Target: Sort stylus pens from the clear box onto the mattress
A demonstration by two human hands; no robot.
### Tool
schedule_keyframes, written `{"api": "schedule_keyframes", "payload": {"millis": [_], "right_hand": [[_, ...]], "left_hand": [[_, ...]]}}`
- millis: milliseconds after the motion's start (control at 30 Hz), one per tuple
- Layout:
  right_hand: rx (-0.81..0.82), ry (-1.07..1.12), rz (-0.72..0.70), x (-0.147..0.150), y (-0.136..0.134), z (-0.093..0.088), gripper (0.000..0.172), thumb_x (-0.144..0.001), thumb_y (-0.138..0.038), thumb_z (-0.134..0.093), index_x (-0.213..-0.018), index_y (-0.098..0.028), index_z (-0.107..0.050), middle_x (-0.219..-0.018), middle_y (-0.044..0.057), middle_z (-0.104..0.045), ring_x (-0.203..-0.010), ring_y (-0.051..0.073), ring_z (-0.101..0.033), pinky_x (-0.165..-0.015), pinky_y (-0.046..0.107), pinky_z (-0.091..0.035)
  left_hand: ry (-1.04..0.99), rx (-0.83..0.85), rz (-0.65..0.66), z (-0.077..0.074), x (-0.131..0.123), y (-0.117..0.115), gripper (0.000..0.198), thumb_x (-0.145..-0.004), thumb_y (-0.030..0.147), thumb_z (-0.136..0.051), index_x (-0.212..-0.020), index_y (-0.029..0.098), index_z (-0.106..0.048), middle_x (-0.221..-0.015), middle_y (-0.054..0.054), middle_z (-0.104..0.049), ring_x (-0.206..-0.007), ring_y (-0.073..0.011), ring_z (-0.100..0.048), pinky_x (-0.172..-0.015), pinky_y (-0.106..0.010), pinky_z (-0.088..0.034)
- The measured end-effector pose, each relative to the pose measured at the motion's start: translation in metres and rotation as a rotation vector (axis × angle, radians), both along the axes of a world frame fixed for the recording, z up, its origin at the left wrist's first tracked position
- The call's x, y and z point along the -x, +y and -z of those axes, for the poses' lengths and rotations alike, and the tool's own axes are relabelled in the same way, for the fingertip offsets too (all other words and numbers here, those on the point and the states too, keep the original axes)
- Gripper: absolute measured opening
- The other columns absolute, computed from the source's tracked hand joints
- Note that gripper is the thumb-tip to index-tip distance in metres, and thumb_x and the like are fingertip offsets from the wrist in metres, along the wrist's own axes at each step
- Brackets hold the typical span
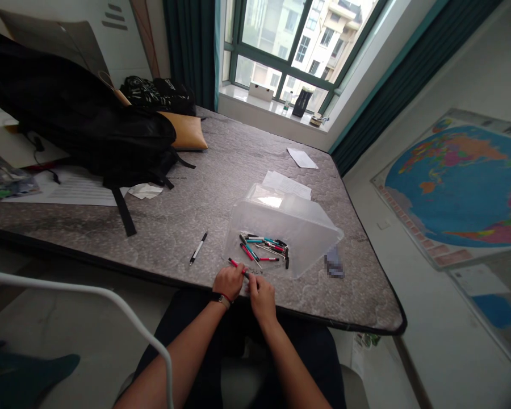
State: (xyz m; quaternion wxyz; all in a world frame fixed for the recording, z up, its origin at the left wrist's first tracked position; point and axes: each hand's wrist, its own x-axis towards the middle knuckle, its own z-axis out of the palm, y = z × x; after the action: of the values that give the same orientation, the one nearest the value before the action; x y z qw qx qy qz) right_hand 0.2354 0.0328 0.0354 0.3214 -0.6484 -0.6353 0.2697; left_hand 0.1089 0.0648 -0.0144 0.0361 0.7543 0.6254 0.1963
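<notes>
Both hands meet at the near edge of the grey mattress (221,170). My left hand (229,281), with a watch on its wrist, is closed round a red pen (237,264) whose tip sticks out to the upper left. My right hand (262,295) is closed on the same pen's other end, fingers pinched. Just beyond them stands a clear plastic box (281,224) holding several pens (264,245) in red, teal and black. A white and black pen (198,248) lies alone on the mattress, to the left of the box.
A black backpack (80,119) and a tan cushion (187,132) lie at the back left, with papers (68,190) beneath. More sheets (287,183) lie beyond the box. A white tube (89,295) crosses the lower left. A world map (460,182) lies on the floor at right.
</notes>
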Motion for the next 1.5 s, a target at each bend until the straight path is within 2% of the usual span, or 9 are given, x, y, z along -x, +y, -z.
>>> {"api": "schedule_keyframes", "payload": {"millis": [100, 267, 433, 567, 767, 967, 1133, 1267, 1500], "right_hand": [[0.05, 0.039, -0.001, 0.0, 0.003, 0.0, 0.048, -0.098, -0.043, -0.035, -0.064, -0.022, -0.062, -0.056, 0.001, -0.062, -0.054, 0.017, -0.059, -0.058, 0.027, -0.039], [-0.057, 0.138, -0.015, -0.005, 0.0, -0.002, 0.028, -0.086, -0.038, -0.058, -0.107, -0.019, -0.062, -0.082, 0.003, -0.069, -0.066, 0.017, -0.062, -0.065, 0.026, -0.045], [-0.073, 0.11, -0.021, -0.006, -0.001, 0.001, 0.017, -0.089, -0.032, -0.052, -0.093, -0.02, -0.064, -0.079, 0.004, -0.07, -0.071, 0.018, -0.064, -0.067, 0.027, -0.045], [0.036, 0.09, -0.023, -0.006, 0.002, 0.002, 0.034, -0.094, -0.04, -0.043, -0.072, -0.021, -0.062, -0.058, 0.0, -0.063, -0.056, 0.017, -0.06, -0.058, 0.026, -0.04], [-0.068, 0.112, 0.005, -0.006, 0.002, -0.004, 0.026, -0.085, -0.038, -0.058, -0.101, -0.019, -0.064, -0.079, 0.003, -0.068, -0.064, 0.017, -0.06, -0.063, 0.026, -0.044], [0.033, 0.055, -0.002, -0.007, 0.004, -0.005, 0.034, -0.094, -0.041, -0.043, -0.078, -0.02, -0.065, -0.065, 0.002, -0.065, -0.061, 0.017, -0.06, -0.063, 0.027, -0.043], [-0.092, -0.004, -0.058, -0.01, -0.001, -0.004, 0.026, -0.086, -0.03, -0.058, -0.11, -0.021, -0.06, -0.093, 0.006, -0.067, -0.087, 0.021, -0.061, -0.08, 0.031, -0.045], [-0.116, -0.045, -0.068, -0.01, -0.004, -0.003, 0.016, -0.089, -0.024, -0.051, -0.098, -0.021, -0.063, -0.094, 0.006, -0.066, -0.091, 0.021, -0.06, -0.081, 0.032, -0.045], [-0.068, -0.107, -0.017, -0.009, -0.004, 0.001, 0.025, -0.094, -0.035, -0.046, -0.093, -0.02, -0.067, -0.085, 0.007, -0.067, -0.083, 0.021, -0.062, -0.078, 0.032, -0.045]], "left_hand": [[0.017, 0.006, -0.003, 0.0, 0.0, 0.0, 0.03, -0.098, 0.032, -0.035, -0.097, 0.021, -0.063, -0.072, -0.006, -0.065, -0.071, -0.0213, -0.06, -0.065, -0.032, -0.035], [0.036, 0.015, -0.001, -0.002, -0.001, 0.001, 0.031, -0.098, 0.032, -0.034, -0.096, 0.022, -0.063, -0.073, -0.006, -0.066, -0.072, -0.0215, -0.06, -0.065, -0.031, -0.035], [0.036, 0.029, -0.012, -0.002, -0.001, 0.001, 0.03, -0.097, 0.03, -0.035, -0.097, 0.021, -0.063, -0.072, -0.007, -0.066, -0.071, -0.0219, -0.06, -0.065, -0.032, -0.036], [0.039, 0.014, -0.005, -0.002, -0.002, 0.0, 0.028, -0.097, 0.029, -0.036, -0.099, 0.021, -0.064, -0.072, -0.006, -0.066, -0.072, -0.0219, -0.061, -0.066, -0.032, -0.036], [0.039, 0.003, -0.02, -0.004, -0.004, 0.0, 0.03, -0.097, 0.03, -0.036, -0.095, 0.022, -0.064, -0.069, -0.007, -0.065, -0.072, -0.022, -0.061, -0.066, -0.032, -0.036], [-0.002, 0.035, -0.024, -0.005, -0.003, 0.0, 0.029, -0.096, 0.03, -0.037, -0.099, 0.021, -0.065, -0.072, -0.008, -0.067, -0.073, -0.0216, -0.061, -0.067, -0.032, -0.037], [0.032, 0.014, -0.003, -0.003, -0.003, 0.0, 0.031, -0.097, 0.031, -0.036, -0.098, 0.021, -0.065, -0.071, -0.008, -0.066, -0.073, -0.0222, -0.061, -0.066, -0.032, -0.036], [0.046, 0.001, -0.011, -0.001, -0.002, 0.0, 0.031, -0.097, 0.029, -0.035, -0.099, 0.021, -0.065, -0.072, -0.007, -0.066, -0.073, -0.0222, -0.061, -0.066, -0.032, -0.036], [0.035, 0.008, -0.003, -0.002, -0.002, 0.0, 0.031, -0.097, 0.03, -0.034, -0.098, 0.021, -0.064, -0.073, -0.008, -0.066, -0.073, -0.022, -0.061, -0.066, -0.032, -0.035]]}}
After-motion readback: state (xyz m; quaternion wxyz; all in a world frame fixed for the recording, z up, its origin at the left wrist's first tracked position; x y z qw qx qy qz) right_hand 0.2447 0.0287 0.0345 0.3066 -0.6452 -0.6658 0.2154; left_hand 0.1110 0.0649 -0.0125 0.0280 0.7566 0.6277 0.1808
